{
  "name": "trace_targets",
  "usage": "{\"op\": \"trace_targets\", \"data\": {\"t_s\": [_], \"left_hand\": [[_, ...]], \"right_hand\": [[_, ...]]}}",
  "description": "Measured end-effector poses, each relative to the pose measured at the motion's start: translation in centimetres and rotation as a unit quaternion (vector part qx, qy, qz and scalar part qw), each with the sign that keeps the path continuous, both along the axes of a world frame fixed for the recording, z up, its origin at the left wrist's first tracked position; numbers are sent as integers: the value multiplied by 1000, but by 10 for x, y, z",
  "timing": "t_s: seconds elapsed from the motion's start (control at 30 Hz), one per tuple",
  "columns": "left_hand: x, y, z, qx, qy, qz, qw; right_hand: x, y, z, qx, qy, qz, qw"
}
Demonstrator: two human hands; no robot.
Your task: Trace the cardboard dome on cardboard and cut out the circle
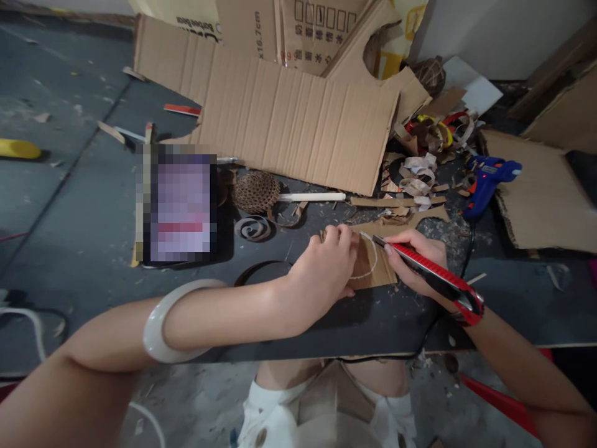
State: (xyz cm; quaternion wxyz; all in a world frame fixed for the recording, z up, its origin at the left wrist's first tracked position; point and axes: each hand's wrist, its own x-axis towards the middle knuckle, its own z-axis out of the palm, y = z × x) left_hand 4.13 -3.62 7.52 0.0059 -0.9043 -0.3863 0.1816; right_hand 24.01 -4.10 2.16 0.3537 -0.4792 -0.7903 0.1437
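Note:
My right hand [422,258] is closed around a red and black utility knife [433,274]. The knife's tip meets the small cardboard piece [387,270] at a pale curved line drawn on it. My left hand [326,264] lies over the left part of that piece, fingers bent together and thumb by the near edge, holding it against the table. It covers part of the curve. Beyond my hands, a ball of rolled corrugated cardboard [256,191] lies beside a white pen [312,197]. A loose paper coil [252,229] sits just nearer.
A large cardboard sheet [298,118] leans at the back. A blue glue gun [487,180] rests at right, its cord running toward the front edge. Cardboard scraps [420,174] pile up beside it. A blurred-out screen [181,208] stands at left; a yellow-handled object [18,149] lies farther left.

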Motion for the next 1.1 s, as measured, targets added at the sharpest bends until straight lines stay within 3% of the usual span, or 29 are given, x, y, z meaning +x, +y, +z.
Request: {"op": "trace_targets", "data": {"t_s": [0.43, 0.77, 1.1], "left_hand": [[0, 5, 1, -12, -3, 1, 1000], [-1, 5, 0, -8, -9, -4, 1000], [1, 6, 3, -18, 0, -1, 1000]], "right_hand": [[2, 0, 2, -20, 24, -18, 999], [1, 1, 4, 12, 4, -11, 1000], [-4, -6, 1, -14, 1, -20, 1000]]}}
